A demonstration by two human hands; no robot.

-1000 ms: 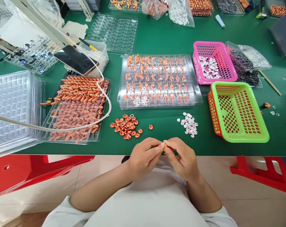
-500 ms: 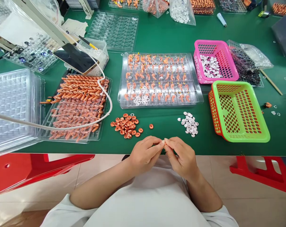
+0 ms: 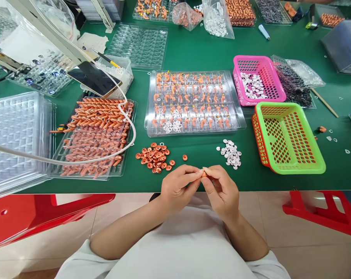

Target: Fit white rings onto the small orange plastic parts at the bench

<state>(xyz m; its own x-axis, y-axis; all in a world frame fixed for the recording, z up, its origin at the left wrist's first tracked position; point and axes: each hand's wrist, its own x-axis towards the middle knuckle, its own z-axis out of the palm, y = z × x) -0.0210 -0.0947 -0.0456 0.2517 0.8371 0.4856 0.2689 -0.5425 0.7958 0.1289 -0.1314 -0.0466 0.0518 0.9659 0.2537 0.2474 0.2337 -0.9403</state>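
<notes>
At the table's front edge my left hand [image 3: 179, 184] and my right hand [image 3: 223, 190] meet fingertip to fingertip. Between them they pinch a small orange-brown round piece [image 3: 204, 174], partly covered by the fingers. Ahead and to the left lies a pile of copper-coloured discs with centre holes [image 3: 155, 157]. One such disc [image 3: 185, 157] lies apart, nearer my hands. Ahead and to the right is a pile of flat white discs [image 3: 230, 153]. Whether a white disc is also in my fingers I cannot tell.
Clear trays [image 3: 193, 133] of curved orange parts and white rings lie ahead. At right stand a green basket [image 3: 291, 170] and a pink basket [image 3: 241, 83] of white pieces. A white cable [image 3: 76, 158] crosses a tray of orange parts; a phone [image 3: 95, 77] leans above it.
The camera view has tilted and shifted slightly. More of the orange-brown piece now shows between my fingertips; both hands stay together in the same place.
</notes>
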